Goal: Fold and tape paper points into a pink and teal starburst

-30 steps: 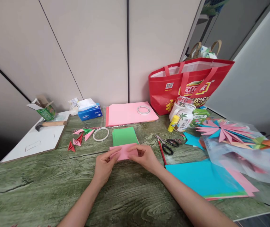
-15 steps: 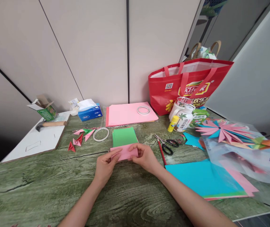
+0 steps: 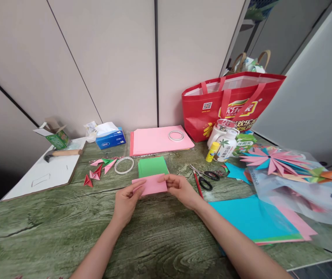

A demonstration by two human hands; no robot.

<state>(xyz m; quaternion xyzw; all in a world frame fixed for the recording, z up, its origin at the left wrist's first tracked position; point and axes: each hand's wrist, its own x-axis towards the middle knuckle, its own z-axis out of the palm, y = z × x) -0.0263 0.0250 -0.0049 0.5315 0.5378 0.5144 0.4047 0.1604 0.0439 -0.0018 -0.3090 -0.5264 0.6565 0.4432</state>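
Observation:
A small pink paper (image 3: 153,185), wider than it is tall, is held up between both hands above the table. My left hand (image 3: 127,199) pinches its left end between thumb and fingers. At the right end, my right hand (image 3: 181,189) grips the edge in a pinch. Just behind the pink paper lies a stack of green paper squares (image 3: 152,166), its front edge partly hidden by it. Scissors (image 3: 205,177) and a red pencil (image 3: 197,183) lie to the right of my right hand.
Behind are large pink sheets (image 3: 157,140), a tissue box (image 3: 110,139) and a tape roll (image 3: 124,165). Folded pieces (image 3: 96,172) and a hammer (image 3: 64,152) lie left. On the right are a red bag (image 3: 201,112), glue stick (image 3: 213,152), blue sheets (image 3: 250,219) and paper star (image 3: 273,161).
The pink paper and my left hand have shifted slightly left and up. My right hand's fingers have moved to the paper's right edge, so more of its face shows.

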